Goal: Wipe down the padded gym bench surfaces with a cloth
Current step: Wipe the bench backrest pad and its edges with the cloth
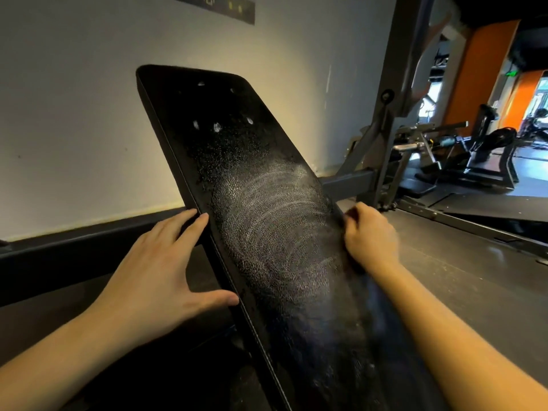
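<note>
Nearest you, the black bench pad (267, 232) runs up and away from the bottom edge, tilted steeply, with its far end raised against the wall. Its lower stretch is dark and dull. Around the middle it carries a broad whitish patch of curved smear lines, and above that there is fine speckling and a few separate pale spots.

Your left hand (154, 262) lies flat against the pad's left side, with the fingers (189, 221) straight and spread and their tips at the stitched edge. The thumb (219, 299) touches the same edge lower down. It holds nothing.

Your right hand (370, 235) sits on the pad's right edge with its fingers curled under. A dark blur lies just below it, and you cannot tell whether the hand clamps a cloth or the pad itself.

To the right of the pad is grey floor (459, 277). Behind the pad rises a pale wall (74, 114) with a dark skirting (74, 241) and a dark sign (213, 7) at the top. A grey steel frame (385, 137) stands to the right, with black exercise machines (480, 155) and orange panels (480, 69) beyond it.
</note>
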The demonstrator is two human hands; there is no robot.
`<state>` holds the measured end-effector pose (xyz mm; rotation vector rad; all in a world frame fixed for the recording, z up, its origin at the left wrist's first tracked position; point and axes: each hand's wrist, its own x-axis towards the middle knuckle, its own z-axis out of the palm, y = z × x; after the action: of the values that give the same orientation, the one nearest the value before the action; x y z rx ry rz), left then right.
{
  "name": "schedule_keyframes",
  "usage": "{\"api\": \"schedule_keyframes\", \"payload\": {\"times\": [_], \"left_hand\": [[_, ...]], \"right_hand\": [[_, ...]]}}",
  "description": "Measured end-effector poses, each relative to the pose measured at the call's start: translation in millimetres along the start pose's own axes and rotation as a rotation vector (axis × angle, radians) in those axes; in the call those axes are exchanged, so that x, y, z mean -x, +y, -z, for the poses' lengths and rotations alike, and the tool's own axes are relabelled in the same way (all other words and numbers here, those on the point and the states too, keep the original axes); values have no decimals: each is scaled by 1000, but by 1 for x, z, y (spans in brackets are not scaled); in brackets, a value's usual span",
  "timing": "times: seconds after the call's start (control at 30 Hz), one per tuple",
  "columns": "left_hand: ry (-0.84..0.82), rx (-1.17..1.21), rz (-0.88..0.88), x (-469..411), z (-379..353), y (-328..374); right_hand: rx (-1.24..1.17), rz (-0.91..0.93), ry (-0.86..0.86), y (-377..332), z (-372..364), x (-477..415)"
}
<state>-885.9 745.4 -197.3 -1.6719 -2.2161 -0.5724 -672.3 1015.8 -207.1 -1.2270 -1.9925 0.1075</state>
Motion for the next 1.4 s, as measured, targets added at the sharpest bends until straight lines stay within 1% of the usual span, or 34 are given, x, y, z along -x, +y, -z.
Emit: {"api": "schedule_keyframes", "payload": {"times": [0.03, 0.1, 0.17, 0.2, 0.27, 0.3, 0.33, 0.4, 0.47, 0.5, 0.57, 0.63, 0.67, 0.73, 0.77, 0.8, 0.83, 0.87, 0.93, 0.97, 1.0, 1.03, 1.07, 1.1, 1.13, 1.17, 1.23, 1.27, 1.3, 1.33, 1.4], "left_hand": [[11, 40, 8, -1, 2, -3], [38, 86, 19, -7, 6, -9], [61, 76, 19, -16, 11, -17], [65, 66, 13, -22, 13, -21], [61, 38, -2, -34, 19, -30], [56, 19, -11, -38, 21, -33], [53, 0, -15, -42, 23, -36], [40, -32, -14, -49, 24, -37], [11, -36, 1, -55, 24, -36], [1, -30, 12, -58, 24, -36], [7, -25, 19, -61, 23, -36], [16, -37, 16, -61, 23, -37], [15, -50, 18, -61, 23, -37], [18, -54, 18, -60, 22, -38], [21, -47, 18, -60, 22, -38], [21, -39, 15, -60, 22, -39], [20, -33, 11, -60, 21, -40], [20, -30, 9, -60, 21, -40], [10, -41, 16, -60, 21, -39], [0, -48, 19, -60, 21, -39], [-6, -51, 21, -60, 21, -38], [-9, -57, 24, -60, 21, -38], [-11, -68, 24, -60, 21, -38], [-9, -77, 23, -60, 21, -38], [-4, -84, 22, -60, 22, -39], [-2, -90, 22, -60, 23, -39], [5, -91, 15, -60, 23, -39], [11, -85, 13, -60, 23, -40], [10, -80, 11, -60, 22, -40], [7, -77, 10, -60, 22, -40], [0, -69, 15, -60, 20, -40]], "right_hand": [[-37, 39, 18, -26, -9, -11], [-86, 179, 34, -90, -23, -12], [-127, 409, 23, -140, -28, 16], [-156, 542, 11, -152, -23, 36], [-215, 759, -36, -139, -16, 58], [-206, 788, -55, -121, -13, 55], [-161, 730, -60, -102, -10, 44], [-74, 476, -31, -70, -13, -1], [-27, 230, -12, -68, -18, -50], [-25, 184, -3, -80, -23, -67], [-38, 199, 35, -119, -34, -84], [-70, 318, 28, -160, -39, -71], [-102, 414, -5, -174, -38, -53], [-178, 678, -92, -176, -25, -6], [-214, 795, -145, -163, -19, 13], [-224, 866, -176, -143, -14, 22], [-203, 860, -169, -121, -11, 18], [-151, 775, -130, -102, -10, 4], [-63, 519, -38, -74, -14, -41], [-31, 367, -13, -72, -18, -66], [-11, 255, 8, -79, -22, -87], [-4, 201, 24, -95, -27, -99], [-9, 190, 32, -115, -33, -103], [-27, 216, 22, -138, -37, -96], [-55, 291, 9, -158, -39, -81], [-99, 403, -11, -172, -39, -58], [-190, 675, -87, -170, -26, 2], [-224, 780, -142, -153, -19, 25], [-229, 837, -170, -131, -13, 36], [-193, 820, -164, -107, -9, 33], [-58, 606, -75, -67, -8, 0]]}}
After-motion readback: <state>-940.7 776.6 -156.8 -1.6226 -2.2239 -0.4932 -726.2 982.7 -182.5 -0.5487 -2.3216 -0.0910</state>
